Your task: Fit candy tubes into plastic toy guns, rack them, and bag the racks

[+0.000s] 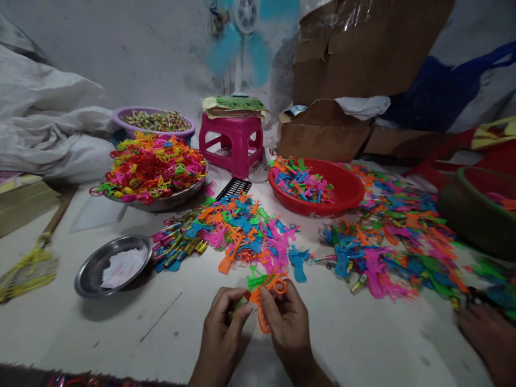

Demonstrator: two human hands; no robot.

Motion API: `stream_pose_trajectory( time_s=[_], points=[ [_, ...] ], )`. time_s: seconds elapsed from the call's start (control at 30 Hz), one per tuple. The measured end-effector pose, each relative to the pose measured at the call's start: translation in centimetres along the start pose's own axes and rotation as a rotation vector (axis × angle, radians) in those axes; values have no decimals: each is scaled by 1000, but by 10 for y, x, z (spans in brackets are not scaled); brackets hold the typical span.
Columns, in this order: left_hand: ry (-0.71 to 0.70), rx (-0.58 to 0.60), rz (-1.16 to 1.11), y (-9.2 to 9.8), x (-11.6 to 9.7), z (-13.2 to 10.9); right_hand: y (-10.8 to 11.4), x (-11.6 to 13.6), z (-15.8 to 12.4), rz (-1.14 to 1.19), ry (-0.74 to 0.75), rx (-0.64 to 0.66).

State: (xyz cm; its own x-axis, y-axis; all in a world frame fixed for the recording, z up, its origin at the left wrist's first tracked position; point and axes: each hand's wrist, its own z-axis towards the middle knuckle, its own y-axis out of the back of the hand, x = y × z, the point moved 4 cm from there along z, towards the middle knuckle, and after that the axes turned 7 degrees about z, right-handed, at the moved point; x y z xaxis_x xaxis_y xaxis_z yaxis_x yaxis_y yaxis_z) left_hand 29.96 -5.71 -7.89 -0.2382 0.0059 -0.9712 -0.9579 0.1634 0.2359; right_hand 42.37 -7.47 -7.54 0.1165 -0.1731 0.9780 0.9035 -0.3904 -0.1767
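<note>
At the lower middle, my right hand (288, 322) pinches an orange plastic toy gun (258, 296) between thumb and fingers. Close beside it, my left hand (226, 325) has thumb and fingers closed on a small yellow-green tube (237, 306) with a red end, which meets the orange piece. Just beyond the fingertips lies a green toy piece (255, 278). A heap of colourful toy guns (242, 226) spreads past both hands, with wrapped tubes (177, 244) at its left side. A blue toy gun (299, 262) rests at the heap's right edge.
On the left are a steel bowl (86, 269) with paper slips and a heaped basin (173, 201). A red basin (342, 188), pink stool (237, 156) and fan (245, 16) stand behind. Toy guns (374, 263) cover the right; another person's hand (487, 333) is at lower right.
</note>
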Motion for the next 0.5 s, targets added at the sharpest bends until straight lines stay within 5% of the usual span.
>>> stream_pose_trajectory(
  time_s=[0.17, 0.37, 0.43, 0.5],
  points=[
    [-75, -136, -46, -2, 0, -6, -1, -2, -3, 3, 43, -14],
    [-185, -111, 3, -14, -5, -13, -8, -9, -4, 42, 34, -70],
    [-248, -41, 88, -13, -6, -8, 7, -6, 7, 21, -20, -92],
    [-287, -16, 258, -1, -2, 6, 47, 0, 28, -127, -66, -124]
  ],
)
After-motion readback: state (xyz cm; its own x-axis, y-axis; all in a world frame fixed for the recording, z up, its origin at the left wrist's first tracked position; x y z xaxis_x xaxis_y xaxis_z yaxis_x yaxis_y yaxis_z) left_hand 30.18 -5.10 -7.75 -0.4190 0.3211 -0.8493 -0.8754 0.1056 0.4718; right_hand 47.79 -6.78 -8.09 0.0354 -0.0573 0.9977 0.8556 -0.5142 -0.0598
